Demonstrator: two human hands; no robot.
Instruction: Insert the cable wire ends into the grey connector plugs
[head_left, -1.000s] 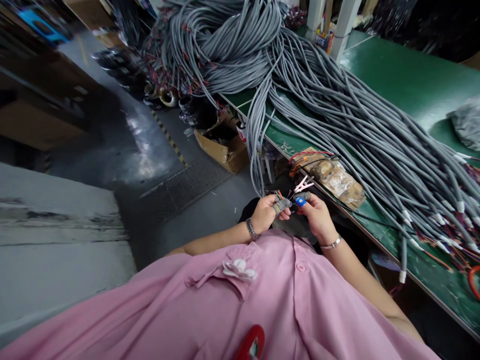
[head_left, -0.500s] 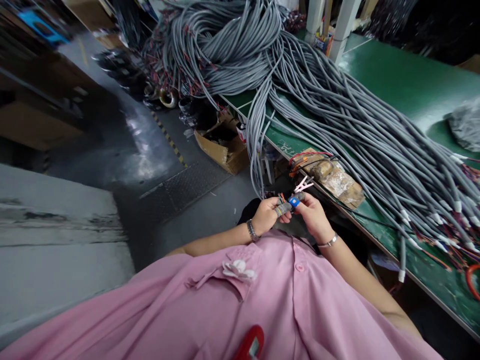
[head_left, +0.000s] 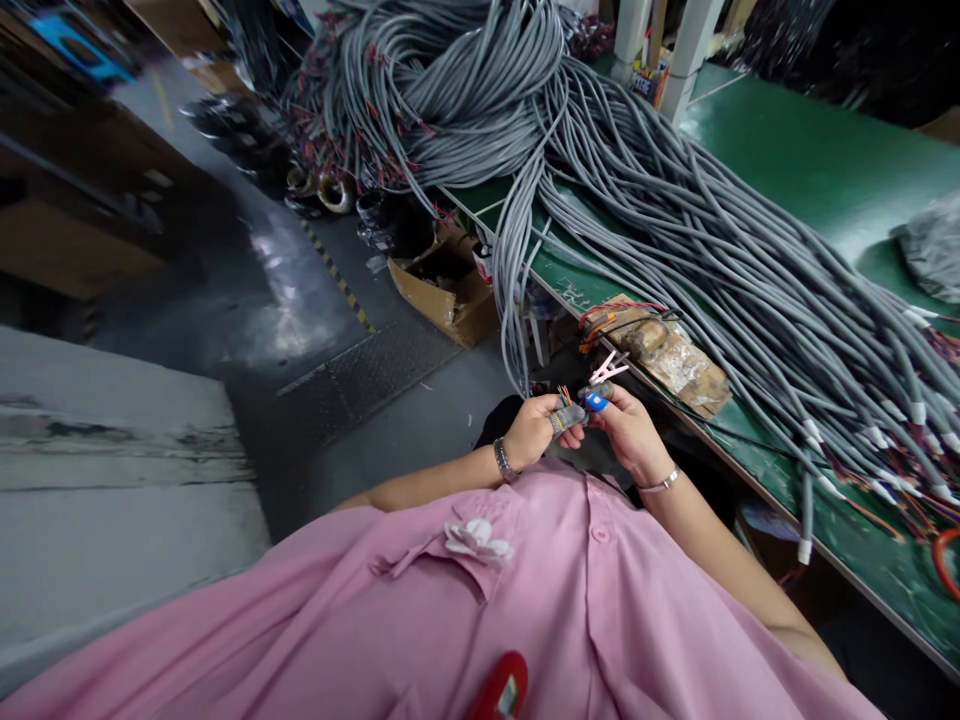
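My left hand [head_left: 534, 430] is closed round the end of a grey cable [head_left: 568, 416] with short orange and coloured wires sticking out at its tip. My right hand [head_left: 628, 428] is pinched close beside it, with blue tape [head_left: 597, 402] on a fingertip, and touches the same cable end. Both hands meet just in front of my pink shirt, below the edge of the green bench [head_left: 825, 160]. A pink clip [head_left: 606, 370] juts out right above the fingers.
A huge bundle of grey cables [head_left: 675, 230] spills across the bench and hangs over its left edge. A brown taped block [head_left: 667, 355] sits at the bench edge. An open cardboard box [head_left: 450, 290] stands on the grey floor.
My right hand has moved a little closer to my left hand and the cable end; otherwise the hands stay in place.
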